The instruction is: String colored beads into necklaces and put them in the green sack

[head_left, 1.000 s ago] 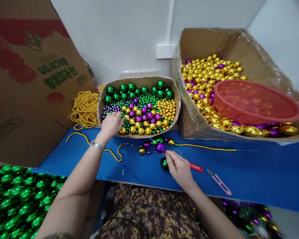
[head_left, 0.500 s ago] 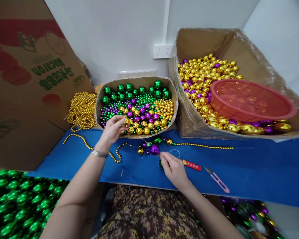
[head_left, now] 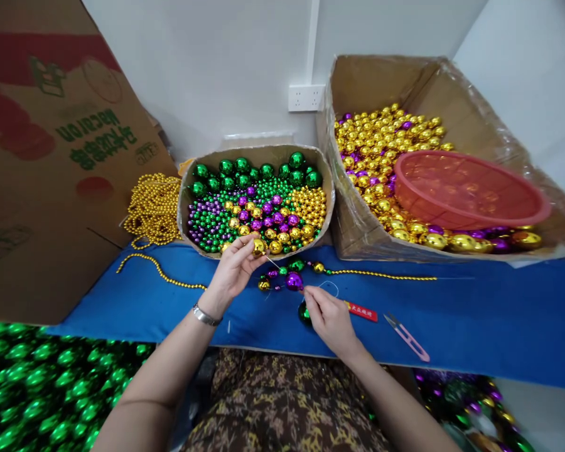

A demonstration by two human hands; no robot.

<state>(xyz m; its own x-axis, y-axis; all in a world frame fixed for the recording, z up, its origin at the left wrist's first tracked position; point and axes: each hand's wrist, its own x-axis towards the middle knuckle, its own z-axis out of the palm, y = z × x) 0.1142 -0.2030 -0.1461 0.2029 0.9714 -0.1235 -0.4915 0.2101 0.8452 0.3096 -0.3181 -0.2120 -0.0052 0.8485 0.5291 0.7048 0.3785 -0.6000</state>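
My left hand (head_left: 235, 267) pinches a shiny gold bead (head_left: 258, 247) just in front of the bead box. A thin needle (head_left: 272, 261) slants from that bead down to a small green bead (head_left: 283, 271). My right hand (head_left: 328, 317) is closed in a pinch beside a large purple bead (head_left: 294, 281), at the near end of the needle, which the fingers partly hide. Below the pinch sits a dark green bead (head_left: 304, 313), partly behind the hand. On the blue cloth lies a bead strand (head_left: 381, 275), with bigger beads at its left end.
A low box (head_left: 327, 213) of sorted green, purple and gold beads stands behind my hands. At right is a large carton (head_left: 358, 242) of beads with a red basket (head_left: 471, 220). Pink thread snips (head_left: 407, 338) and a red packet (head_left: 362, 311) lie at right; gold bead strings (head_left: 153, 210) at left.
My left hand has moved right and down with the gold bead, bringing it to the needle's far tip. My right hand has barely shifted.
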